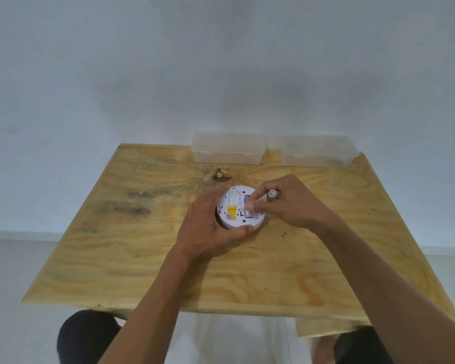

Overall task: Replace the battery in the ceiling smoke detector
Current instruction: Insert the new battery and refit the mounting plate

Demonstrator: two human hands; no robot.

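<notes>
While the left hand (208, 227) gripped the round white plastic smoke detector (241, 208) steady on the plywood table (142, 258), the right hand (286, 203) held a small cylindrical battery (273, 193) and fingered the compartment. Matching polarity before pressing mattered most.

L hand (208, 227) grips detector (238, 208); R hand (292, 203) holds battery (273, 193).

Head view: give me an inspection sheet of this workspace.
Surface: plywood table, stained, dark knot near the far edge.
Job's things: white smoke detector lying back-up, yellow label showing; battery.
Clutter: two clear plastic boxes at the far edge.
Hands: left hand grips the detector's rim; right hand holds the battery, fingertips at the detector's back.
Cables: nothing seen.
Surroundings: plain pale wall, light floor.
</notes>
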